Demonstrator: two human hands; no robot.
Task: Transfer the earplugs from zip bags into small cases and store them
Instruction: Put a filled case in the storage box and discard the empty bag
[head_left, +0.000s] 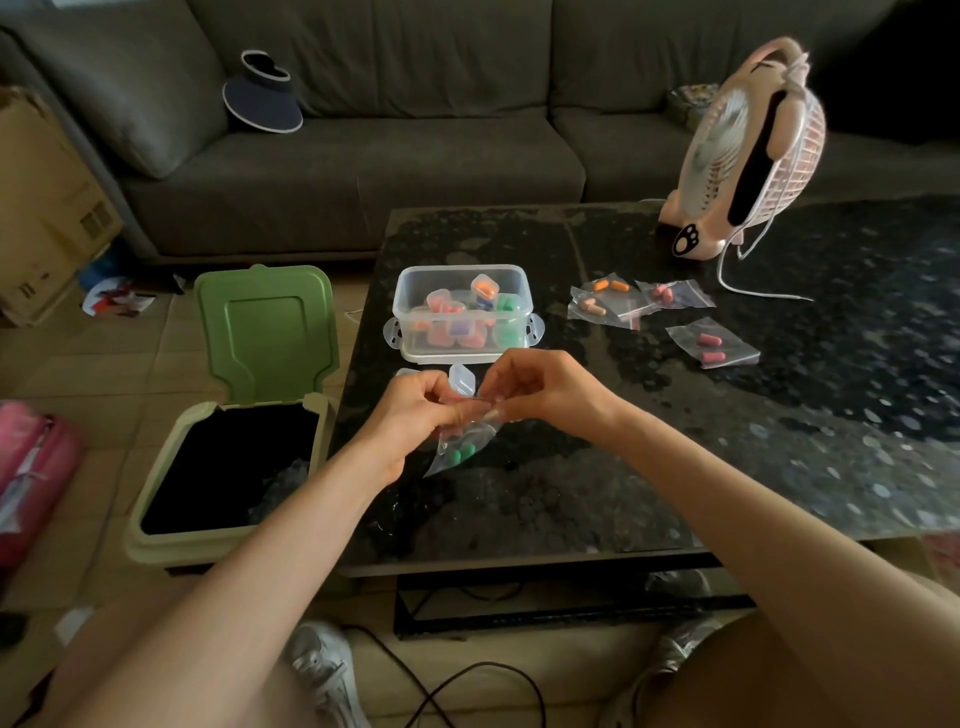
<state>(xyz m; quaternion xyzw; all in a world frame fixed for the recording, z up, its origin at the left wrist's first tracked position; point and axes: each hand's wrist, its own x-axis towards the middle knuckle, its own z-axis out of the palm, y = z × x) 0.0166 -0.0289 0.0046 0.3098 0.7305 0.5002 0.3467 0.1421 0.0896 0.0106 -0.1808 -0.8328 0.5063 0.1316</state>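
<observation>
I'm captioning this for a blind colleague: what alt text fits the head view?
The left hand and right hand pinch the top of a zip bag of green earplugs over a dark table. Behind them are a clear box of filled cases, a lone clear case and more bagged earplugs; an open bin stands on the floor at left.

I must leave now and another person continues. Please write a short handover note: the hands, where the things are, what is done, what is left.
Hands: the left hand and the right hand both pinch the top of a zip bag holding green earplugs, above the table.
Things: an open small case lies just behind the hands.
Done: the box holds several filled cases.
Left: empty this bag into the case, then do the full bags on the right. The bin stands open on the floor.
</observation>
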